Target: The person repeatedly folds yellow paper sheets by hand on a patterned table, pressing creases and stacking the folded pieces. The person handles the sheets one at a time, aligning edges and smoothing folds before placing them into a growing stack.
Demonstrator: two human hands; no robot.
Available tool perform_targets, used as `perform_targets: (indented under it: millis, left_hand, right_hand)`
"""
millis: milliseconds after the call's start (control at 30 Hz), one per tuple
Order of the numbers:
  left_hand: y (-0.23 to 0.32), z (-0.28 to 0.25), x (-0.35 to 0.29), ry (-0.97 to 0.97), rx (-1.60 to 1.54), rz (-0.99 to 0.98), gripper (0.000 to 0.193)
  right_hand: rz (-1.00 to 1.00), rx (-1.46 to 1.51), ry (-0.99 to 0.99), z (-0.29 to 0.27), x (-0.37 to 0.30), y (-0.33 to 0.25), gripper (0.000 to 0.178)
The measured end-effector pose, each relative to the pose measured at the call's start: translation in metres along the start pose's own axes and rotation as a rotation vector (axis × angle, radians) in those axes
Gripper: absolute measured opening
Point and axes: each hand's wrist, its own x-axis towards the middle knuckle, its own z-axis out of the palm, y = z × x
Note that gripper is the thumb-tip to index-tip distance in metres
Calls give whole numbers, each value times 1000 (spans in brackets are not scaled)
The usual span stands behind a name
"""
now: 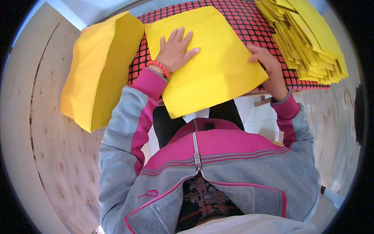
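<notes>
A single yellow sheet point(212, 74) lies across the middle of the red-and-black patterned surface point(253, 23), its lower part jutting past the near edge toward the person's lap. The left hand point(174, 51) presses on the sheet's upper left part, palm down, its fingers spread and released — nothing is grasped there. A red beaded bracelet point(159, 64) circles that wrist. The right hand point(269, 69) is at the sheet's right side, close to the near edge of the surface; its fingers are bent and slightly blurred, so I cannot tell whether they pinch the sheet's margin or only touch it.

Over the left edge of the surface is another yellow piece point(93, 66), creased lengthwise and reaching out in front of a pale wooden panel point(50, 156). A thick stack of folded yellow pieces point(311, 43) rests along the right edge, near the far right corner.
</notes>
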Motion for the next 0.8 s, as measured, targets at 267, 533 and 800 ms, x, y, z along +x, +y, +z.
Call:
perform_targets:
  millis: [267, 533, 800]
  left_hand:
    - [1, 0, 4, 23, 22, 27, 75]
    - [0, 2, 4, 15, 9, 11, 81]
    - [4, -4, 1, 31, -7, 31, 78]
  right_hand:
    - [480, 325, -157, -9, 51, 16, 43]
    - [685, 1173, -550, 20, 142, 75, 39]
    - [664, 414, -351, 62, 208, 119, 37]
